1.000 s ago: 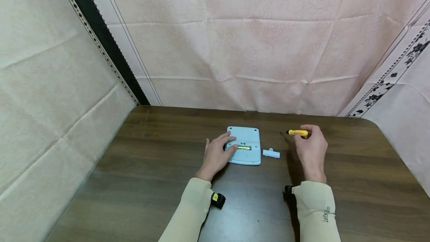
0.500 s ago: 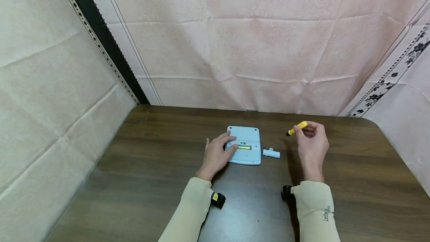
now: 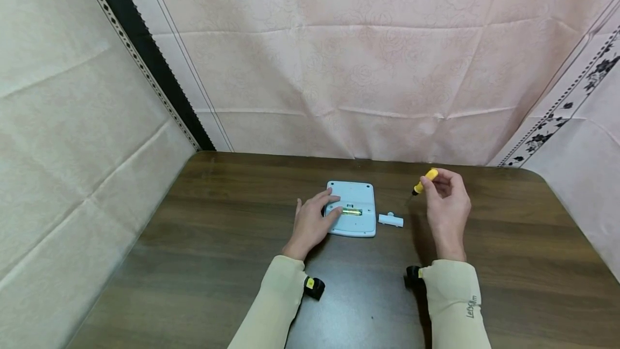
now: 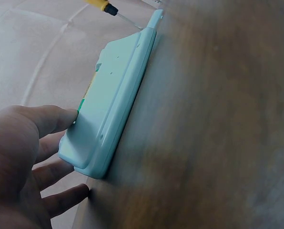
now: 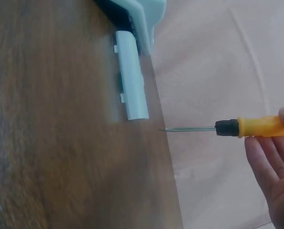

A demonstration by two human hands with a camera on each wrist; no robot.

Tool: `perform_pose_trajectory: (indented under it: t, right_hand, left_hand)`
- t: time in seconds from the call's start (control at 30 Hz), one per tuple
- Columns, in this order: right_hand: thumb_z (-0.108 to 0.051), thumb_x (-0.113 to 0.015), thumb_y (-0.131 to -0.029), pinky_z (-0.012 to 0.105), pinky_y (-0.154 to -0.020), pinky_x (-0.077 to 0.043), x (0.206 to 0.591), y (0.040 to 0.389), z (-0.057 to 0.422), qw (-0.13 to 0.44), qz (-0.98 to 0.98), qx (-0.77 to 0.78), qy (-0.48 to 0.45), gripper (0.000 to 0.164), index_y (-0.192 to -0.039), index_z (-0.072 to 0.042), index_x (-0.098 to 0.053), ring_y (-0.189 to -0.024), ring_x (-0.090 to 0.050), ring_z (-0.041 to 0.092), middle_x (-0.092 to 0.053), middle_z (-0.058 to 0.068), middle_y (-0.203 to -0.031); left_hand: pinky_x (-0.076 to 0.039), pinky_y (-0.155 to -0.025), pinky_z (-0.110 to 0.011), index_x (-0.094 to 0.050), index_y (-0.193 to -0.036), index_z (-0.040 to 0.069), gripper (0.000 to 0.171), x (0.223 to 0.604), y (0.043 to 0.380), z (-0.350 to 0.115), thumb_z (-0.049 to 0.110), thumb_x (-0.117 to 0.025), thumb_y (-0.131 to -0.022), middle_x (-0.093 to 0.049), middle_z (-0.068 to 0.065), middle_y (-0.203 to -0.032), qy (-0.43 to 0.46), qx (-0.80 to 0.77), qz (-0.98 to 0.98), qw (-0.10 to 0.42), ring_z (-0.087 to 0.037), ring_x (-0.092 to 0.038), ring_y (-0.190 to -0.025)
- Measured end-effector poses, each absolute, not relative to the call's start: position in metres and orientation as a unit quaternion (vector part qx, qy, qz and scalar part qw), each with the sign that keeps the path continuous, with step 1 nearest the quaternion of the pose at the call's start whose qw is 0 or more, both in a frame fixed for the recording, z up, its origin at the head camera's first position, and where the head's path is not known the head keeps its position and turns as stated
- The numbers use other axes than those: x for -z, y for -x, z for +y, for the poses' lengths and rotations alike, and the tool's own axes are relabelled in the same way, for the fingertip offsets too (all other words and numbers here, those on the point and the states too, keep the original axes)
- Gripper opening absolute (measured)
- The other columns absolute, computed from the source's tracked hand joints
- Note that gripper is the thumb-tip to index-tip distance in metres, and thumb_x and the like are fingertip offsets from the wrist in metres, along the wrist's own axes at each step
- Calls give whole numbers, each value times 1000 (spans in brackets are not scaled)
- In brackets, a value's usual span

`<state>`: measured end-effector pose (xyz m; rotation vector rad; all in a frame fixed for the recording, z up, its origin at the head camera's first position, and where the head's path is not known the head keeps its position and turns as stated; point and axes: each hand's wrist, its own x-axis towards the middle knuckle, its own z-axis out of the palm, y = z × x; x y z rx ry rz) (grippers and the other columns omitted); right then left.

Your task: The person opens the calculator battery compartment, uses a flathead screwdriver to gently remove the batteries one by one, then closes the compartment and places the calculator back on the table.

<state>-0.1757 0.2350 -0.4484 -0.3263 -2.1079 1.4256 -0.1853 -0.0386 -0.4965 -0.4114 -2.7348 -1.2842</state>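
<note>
A flat light-blue device point(image 3: 359, 226) lies on the table with its open battery compartment facing up. Inside the compartment sits a green-and-gold battery point(image 3: 352, 212). My left hand point(image 3: 310, 228) rests on the device's left side, fingers extended, thumb touching near the battery. To the right of the device lies its small blue battery cover point(image 3: 390, 221), tabs showing in the right wrist view. My right hand point(image 3: 448, 211) pinches the yellow handle of a screwdriver point(image 5: 261, 127) between thumb and fingers. The metal shaft slants downward, its tip beyond the cover and apart from it.
The brown wooden table point(image 3: 218, 263) ends at a back edge just behind the device. Pale cloth point(image 3: 339, 85) hangs behind and at the sides. A black wrist camera point(image 3: 315, 288) is strapped to the left wrist, another point(image 3: 413, 277) to the right.
The screwdriver has turned from nearly level to a steep slant, handle end raised, tip down. My right hand has shifted slightly, its fingers rearranged on the handle. My left hand stays put.
</note>
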Motion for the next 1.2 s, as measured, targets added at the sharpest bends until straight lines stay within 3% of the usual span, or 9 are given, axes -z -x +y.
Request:
perform_pose_trajectory:
  t: [0.37,0.67,0.93,1.2]
  right_hand:
    - [-13,-78,-99,19,-97,-53,438,172,227,275,-763,-582,61,39,-132,0,-62,-105,-64,11,-63,0,-115]
    - [-7,-77,-99,16,-83,-55,436,172,217,264,-739,-619,-25,33,-127,4,-64,-98,-66,14,-67,3,-110]
    - [-6,-76,-99,20,-84,-58,437,173,205,229,-744,-622,-85,33,-128,3,-64,-96,-69,17,-68,10,-111]
    - [-6,-77,-98,19,-87,-57,440,174,200,212,-760,-608,-88,34,-129,1,-63,-95,-69,15,-69,12,-114]
  left_hand:
    - [-5,-124,-70,-73,-138,15,35,497,186,-39,30,-68,-106,-54,-5,-158,132,414,-900,42,-29,-46,-149]
    - [-5,-124,-70,-73,-137,11,35,496,185,-38,28,-68,-106,-55,-8,-157,137,434,-889,47,-31,-48,-147]
    - [-5,-124,-70,-72,-138,11,36,497,186,-38,28,-67,-107,-54,-8,-158,135,435,-889,48,-32,-48,-147]
    - [-5,-123,-71,-73,-137,11,35,498,187,-38,28,-68,-107,-54,-8,-158,137,433,-890,52,-31,-48,-147]
